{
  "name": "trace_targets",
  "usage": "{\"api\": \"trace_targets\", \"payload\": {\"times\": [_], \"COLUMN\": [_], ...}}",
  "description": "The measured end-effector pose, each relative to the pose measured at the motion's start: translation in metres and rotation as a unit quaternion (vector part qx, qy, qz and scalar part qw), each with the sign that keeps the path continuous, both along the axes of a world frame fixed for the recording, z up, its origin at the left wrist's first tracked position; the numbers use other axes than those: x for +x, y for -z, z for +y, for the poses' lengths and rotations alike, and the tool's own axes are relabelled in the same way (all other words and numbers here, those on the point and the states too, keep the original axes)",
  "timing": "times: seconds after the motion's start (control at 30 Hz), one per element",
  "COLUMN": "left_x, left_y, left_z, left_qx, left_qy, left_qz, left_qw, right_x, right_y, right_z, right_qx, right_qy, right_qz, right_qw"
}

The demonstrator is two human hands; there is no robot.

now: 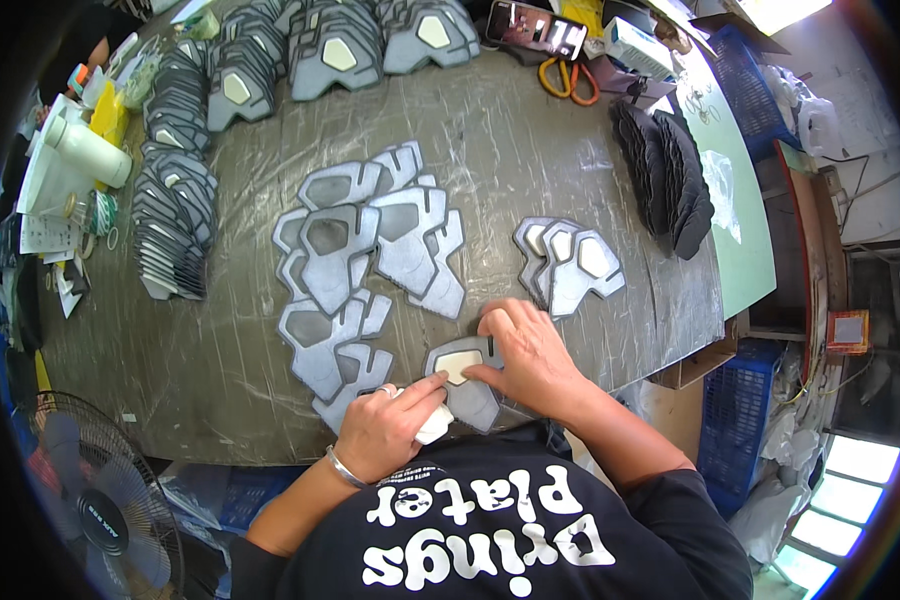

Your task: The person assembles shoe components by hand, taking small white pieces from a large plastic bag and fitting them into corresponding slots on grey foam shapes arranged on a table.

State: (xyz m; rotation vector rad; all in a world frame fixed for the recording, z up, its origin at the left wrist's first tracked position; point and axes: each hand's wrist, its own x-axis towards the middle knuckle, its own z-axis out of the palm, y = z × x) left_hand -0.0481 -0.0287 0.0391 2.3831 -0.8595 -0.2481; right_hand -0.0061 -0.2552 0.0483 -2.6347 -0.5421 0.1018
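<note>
A grey cut piece (467,406) lies at the table's near edge, with a cream five-sided patch (459,367) in its recess. My right hand (530,358) is closed on the piece's right side, its thumb at the patch's edge. From the other side, a fingertip of my left hand (388,428) touches the patch. That hand is closed over several white pieces (435,425), mostly hidden under the fingers. To the left lie overlapping grey pieces (332,245) with bare darker recesses. A small fanned group of grey pieces (575,262) with cream patches sits beyond my right hand.
Stacks of patched grey pieces (335,50) line the table's far and left sides. Black pieces (662,175) are piled at right. A phone (535,30), orange-handled scissors (568,80), a pale bottle (88,152) and a fan (105,510) surround the worktable (530,140).
</note>
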Motion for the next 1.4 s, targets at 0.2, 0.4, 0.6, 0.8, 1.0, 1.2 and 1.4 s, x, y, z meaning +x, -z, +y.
{"api": "trace_targets", "payload": {"times": [0.2, 0.4, 0.6, 0.8, 1.0, 1.2, 1.4], "left_x": [0.0, 0.039, 0.043, 0.057, 0.075, 0.079, 0.08], "left_y": [0.009, 0.004, -0.002, -0.002, 0.013, 0.017, 0.012], "left_z": [0.006, 0.006, -0.008, 0.016, 0.014, 0.012, 0.011], "left_qx": [-0.114, -0.079, 0.052, 0.095, 0.143, 0.165, 0.148], "left_qy": [-0.066, -0.161, -0.135, -0.233, -0.233, -0.231, -0.226], "left_qz": [-0.009, -0.068, -0.05, -0.092, -0.081, -0.078, -0.081], "left_qw": [0.991, 0.981, 0.988, 0.964, 0.958, 0.956, 0.959], "right_x": [0.009, 0.035, 0.052, 0.066, 0.067, 0.112, 0.143], "right_y": [-0.029, -0.046, 0.016, 0.03, 0.035, 0.022, 0.004], "right_z": [-0.054, -0.081, 0.045, 0.076, 0.077, 0.036, -0.01], "right_qx": [0.202, 0.036, 0.03, -0.091, -0.138, 0.152, 0.182], "right_qy": [0.14, 0.196, -0.037, -0.06, -0.096, 0.061, 0.207], "right_qz": [0.184, -0.075, -0.118, -0.14, -0.159, -0.123, -0.178], "right_qw": [0.952, 0.977, 0.992, 0.984, 0.973, 0.979, 0.945]}}
